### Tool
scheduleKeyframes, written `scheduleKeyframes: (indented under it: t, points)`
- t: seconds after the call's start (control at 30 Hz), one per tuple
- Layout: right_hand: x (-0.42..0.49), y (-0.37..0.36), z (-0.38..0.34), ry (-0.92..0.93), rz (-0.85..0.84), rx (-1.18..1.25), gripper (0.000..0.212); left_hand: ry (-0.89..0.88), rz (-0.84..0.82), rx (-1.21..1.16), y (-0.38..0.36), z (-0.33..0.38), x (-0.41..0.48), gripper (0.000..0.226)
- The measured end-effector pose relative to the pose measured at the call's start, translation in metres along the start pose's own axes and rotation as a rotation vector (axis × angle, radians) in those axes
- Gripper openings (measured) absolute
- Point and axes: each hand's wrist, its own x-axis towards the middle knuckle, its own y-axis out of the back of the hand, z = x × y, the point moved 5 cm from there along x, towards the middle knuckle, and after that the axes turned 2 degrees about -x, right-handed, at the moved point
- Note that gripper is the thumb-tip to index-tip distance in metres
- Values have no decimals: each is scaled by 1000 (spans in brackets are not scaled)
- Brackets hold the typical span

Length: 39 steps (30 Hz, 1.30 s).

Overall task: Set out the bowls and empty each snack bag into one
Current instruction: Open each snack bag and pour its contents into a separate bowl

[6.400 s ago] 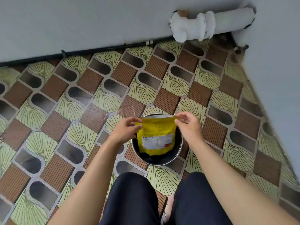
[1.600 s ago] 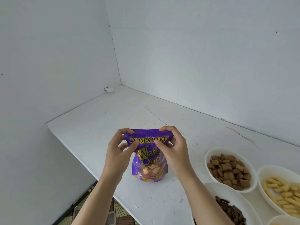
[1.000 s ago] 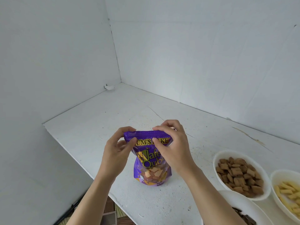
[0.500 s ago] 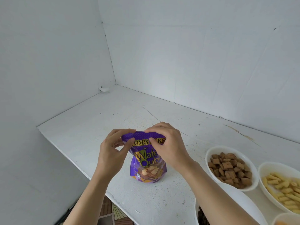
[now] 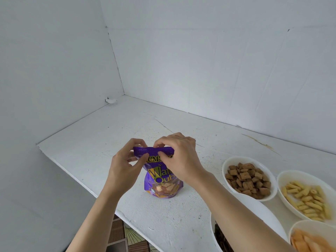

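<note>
purple snack bag upright | top edge pinched: left hand, right hand

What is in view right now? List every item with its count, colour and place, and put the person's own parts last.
snack bag: one, purple with yellow lettering, upright on the shelf near its front edge.
bowl of brown squares: one, white, right of the bag.
bowl of yellow sticks: one, white, far right.
bowl of dark pieces: one, white, front right, partly behind the right forearm.
bowl of orange pieces: one, white, bottom right corner, cut off by the frame.
shelf: one, white, set into white walls.
patterned floor: brown and green, below the shelf edge.
left hand: pinching the bag's top.
right hand: pinching the bag's top.
</note>
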Motion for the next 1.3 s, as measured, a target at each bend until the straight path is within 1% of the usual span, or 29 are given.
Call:
scheduleKeyframes:
  t: [0.33,0.47,0.63,0.73,0.83,1.0,1.17,1.3]
  points:
    - [-2,2,-2,-12,-30,39,16,9,-5,17,1,0,-2,26]
    - [-4,2,-6,8,-18,27,20,9,-14,12,3,1,-4,26]
    - [-4,0,-3,5,7,7,10,30,-30,2,5,-1,-2,24]
    - [-4,0,-4,4,14,4,12,37,-14,4,5,-1,-1,23]
    - [-3,0,-6,20,14,-7,16,2,24,8,5,2,-2,27]
    - [-1,-1,-7,30,21,-33,15,-112,84,82,9,9,-3,27]
    - [1,-2,-8,39,53,-8,12,-153,65,80,10,13,-2,26]
    - [-1,-1,-8,46,61,41,9,-170,61,105,10,11,-2,20]
